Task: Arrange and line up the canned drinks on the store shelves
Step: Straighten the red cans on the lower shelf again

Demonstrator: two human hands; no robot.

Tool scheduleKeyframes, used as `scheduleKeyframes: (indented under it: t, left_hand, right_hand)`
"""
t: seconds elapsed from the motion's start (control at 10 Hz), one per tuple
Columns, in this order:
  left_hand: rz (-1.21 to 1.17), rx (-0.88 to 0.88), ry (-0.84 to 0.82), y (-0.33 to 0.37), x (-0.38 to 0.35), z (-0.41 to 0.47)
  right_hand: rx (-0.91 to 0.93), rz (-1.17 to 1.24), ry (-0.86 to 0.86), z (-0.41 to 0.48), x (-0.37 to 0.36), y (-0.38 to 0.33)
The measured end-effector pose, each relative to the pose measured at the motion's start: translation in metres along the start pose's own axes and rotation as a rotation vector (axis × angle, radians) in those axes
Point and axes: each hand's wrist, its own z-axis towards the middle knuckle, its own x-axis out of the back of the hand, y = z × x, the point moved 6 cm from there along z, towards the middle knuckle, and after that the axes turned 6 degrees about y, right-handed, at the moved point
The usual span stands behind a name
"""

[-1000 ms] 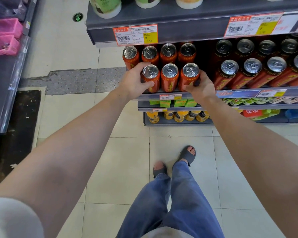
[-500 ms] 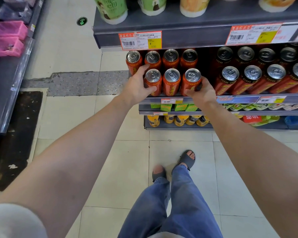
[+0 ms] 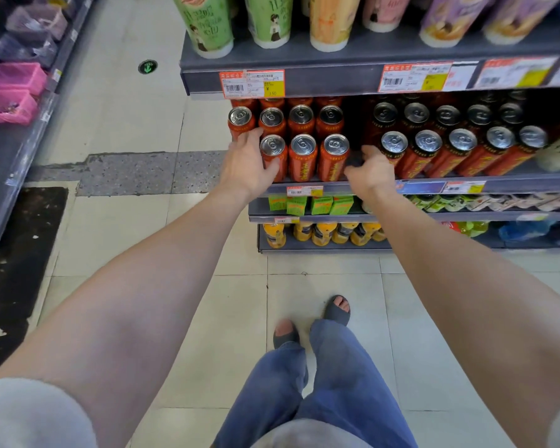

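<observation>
Orange cans (image 3: 303, 156) three abreast, left grip (image 3: 246, 164) clasping end can (image 3: 273, 147), right grip (image 3: 370, 174) hold unclear, red cans (image 3: 459, 150) beside

Three front cans (image 3: 303, 156) stand on the shelf (image 3: 514, 185) between the left hand (image 3: 244, 166) and right hand (image 3: 370, 174).

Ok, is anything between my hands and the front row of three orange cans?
Nothing visible. The left hand wraps the left front can; the right hand sits beside the right front can, in the gap next to the darker red cans. Whether it touches is unclear.
</observation>
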Motion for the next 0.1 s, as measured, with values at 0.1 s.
scheduleKeyframes:
  t: [0.1]
  left_hand:
    - [0.087, -0.066, 0.032, 0.0243, 0.0152, -0.0083]
  right_hand:
    - [0.042, -0.053, -0.03, -0.0153, 0.0195, -0.0083]
